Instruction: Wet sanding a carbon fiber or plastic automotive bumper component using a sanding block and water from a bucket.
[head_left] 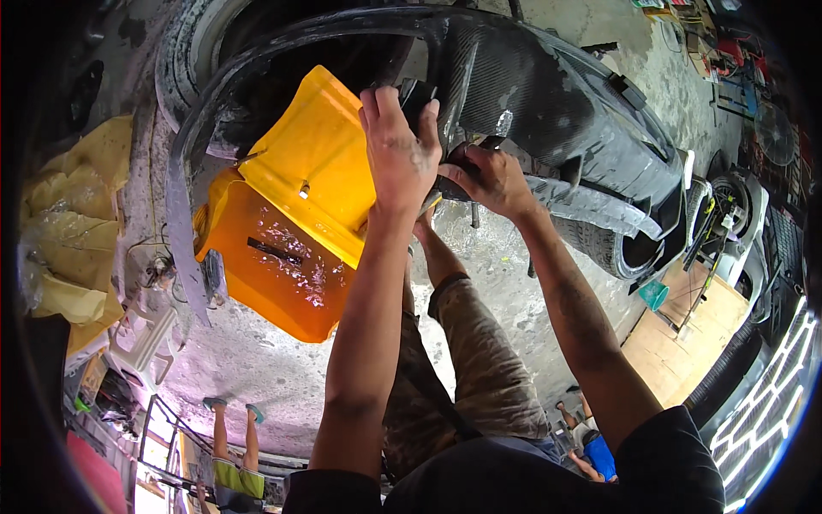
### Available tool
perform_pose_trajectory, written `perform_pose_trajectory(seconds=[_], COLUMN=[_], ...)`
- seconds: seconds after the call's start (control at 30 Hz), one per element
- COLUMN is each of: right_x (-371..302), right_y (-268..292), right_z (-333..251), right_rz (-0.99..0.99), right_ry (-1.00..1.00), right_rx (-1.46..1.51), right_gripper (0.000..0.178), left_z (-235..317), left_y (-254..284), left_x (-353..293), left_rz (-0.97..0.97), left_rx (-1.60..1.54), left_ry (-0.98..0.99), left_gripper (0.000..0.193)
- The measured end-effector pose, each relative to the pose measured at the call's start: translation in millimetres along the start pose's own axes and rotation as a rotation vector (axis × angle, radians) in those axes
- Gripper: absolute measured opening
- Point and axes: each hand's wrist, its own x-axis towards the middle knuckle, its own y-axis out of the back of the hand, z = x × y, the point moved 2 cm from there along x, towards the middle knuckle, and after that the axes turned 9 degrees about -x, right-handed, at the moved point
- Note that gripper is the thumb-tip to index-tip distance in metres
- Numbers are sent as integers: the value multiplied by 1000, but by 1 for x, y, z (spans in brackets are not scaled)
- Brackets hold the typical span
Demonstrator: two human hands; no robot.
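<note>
Both hands, left hand (398, 154) and right hand (490, 178), closed on black bumper panel (548, 103); stained concrete floor (505, 265), cluttered workshop.

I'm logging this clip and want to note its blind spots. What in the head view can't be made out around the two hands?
- Whatever the left hand grips: its own back and fingers cover the dark object.
- The tool under the right hand: only a short dark stub shows.
- The far end of the black bumper panel: bent and blurred by the fisheye rim.
- The clutter on the floor at the top right: too small to tell.
- The orange bucket: its contents, hidden by glare.
</note>
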Motion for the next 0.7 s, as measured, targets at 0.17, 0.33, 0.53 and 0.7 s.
perform_pose_trajectory(seconds=[0.17, 0.33, 0.53, 0.7], right_x=[-8, 1, -4, 7], right_y=[-3, -14, -12, 3], right_z=[22, 0, 24, 9], right_rz=[88, 102, 39, -91], right_ry=[-26, 35, -19, -37], right_rx=[-37, 17, 50, 256], right_gripper=[49, 52, 55, 52], left_z=[10, 4, 13, 12], left_y=[-10, -19, -31, -32], left_x=[-18, 57, 30, 88], left_rz=[-45, -132, -156, 31], left_rx=[-57, 198, 139, 158], left_ry=[152, 18, 217, 168], left_gripper=[33, 33, 56, 42])
